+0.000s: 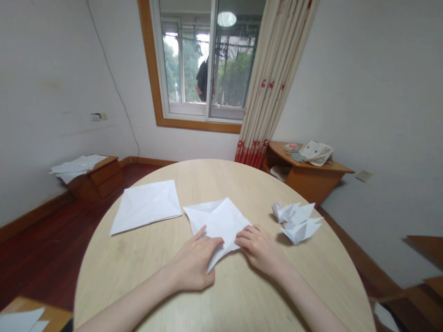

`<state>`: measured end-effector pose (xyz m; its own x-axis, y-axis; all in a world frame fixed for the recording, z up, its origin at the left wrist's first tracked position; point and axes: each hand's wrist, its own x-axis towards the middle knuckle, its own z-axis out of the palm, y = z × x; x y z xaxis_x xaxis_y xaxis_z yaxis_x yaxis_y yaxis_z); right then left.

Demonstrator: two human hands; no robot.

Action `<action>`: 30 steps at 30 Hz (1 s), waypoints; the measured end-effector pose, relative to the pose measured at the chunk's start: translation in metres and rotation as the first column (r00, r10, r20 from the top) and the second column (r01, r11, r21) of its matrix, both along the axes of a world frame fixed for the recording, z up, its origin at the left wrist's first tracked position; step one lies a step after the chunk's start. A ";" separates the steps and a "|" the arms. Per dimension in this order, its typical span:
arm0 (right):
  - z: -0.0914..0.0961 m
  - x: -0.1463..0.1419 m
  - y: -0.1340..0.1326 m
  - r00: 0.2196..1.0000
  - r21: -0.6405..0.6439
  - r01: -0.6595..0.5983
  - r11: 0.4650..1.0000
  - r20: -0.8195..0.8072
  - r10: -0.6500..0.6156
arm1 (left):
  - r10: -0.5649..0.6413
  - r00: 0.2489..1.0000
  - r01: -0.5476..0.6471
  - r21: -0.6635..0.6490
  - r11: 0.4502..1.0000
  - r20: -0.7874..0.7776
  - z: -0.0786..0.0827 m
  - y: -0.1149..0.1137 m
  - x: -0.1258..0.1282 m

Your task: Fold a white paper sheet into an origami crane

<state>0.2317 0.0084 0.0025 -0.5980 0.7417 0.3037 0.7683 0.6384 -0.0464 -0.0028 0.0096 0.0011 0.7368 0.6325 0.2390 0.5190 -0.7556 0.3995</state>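
Observation:
A white sheet of paper point(216, 220), partly folded with raised corners, lies in the middle of the round wooden table point(145, 272). My left hand point(194, 263) presses on its near left edge, index finger stretched out and the other fingers curled over the fold. My right hand point(260, 249) rests on the sheet's near right edge with fingers bent and pinching the paper. A stack of flat white sheets point(147, 205) lies to the left of the folded one.
Several folded and crumpled paper shapes point(296, 221) sit at the right of the table. A low wooden cabinet point(95, 177) with papers stands at the left wall. A corner desk point(306, 170) with a bag stands by the curtain point(273, 78) and window.

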 end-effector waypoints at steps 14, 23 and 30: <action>-0.001 -0.004 -0.005 0.993 -0.187 0.075 0.979 -0.080 -0.092 | 0.001 0.999 -0.006 0.125 0.992 0.042 0.011 0.005 -0.010; -0.009 -0.010 -0.003 0.973 -0.193 0.137 0.972 -0.158 -0.169 | 0.052 0.970 -0.126 0.310 0.942 0.237 0.010 0.016 -0.018; -0.014 -0.020 -0.004 0.940 -0.269 0.120 0.956 -0.278 -0.196 | 0.139 0.926 -0.250 0.295 0.922 0.352 -0.002 0.022 -0.020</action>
<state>0.2120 0.0039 -0.0117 -0.3768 0.8928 0.2467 0.7840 0.4492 -0.4284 -0.0226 0.0319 -0.0009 0.4558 0.5990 0.6583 0.5564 -0.7691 0.3145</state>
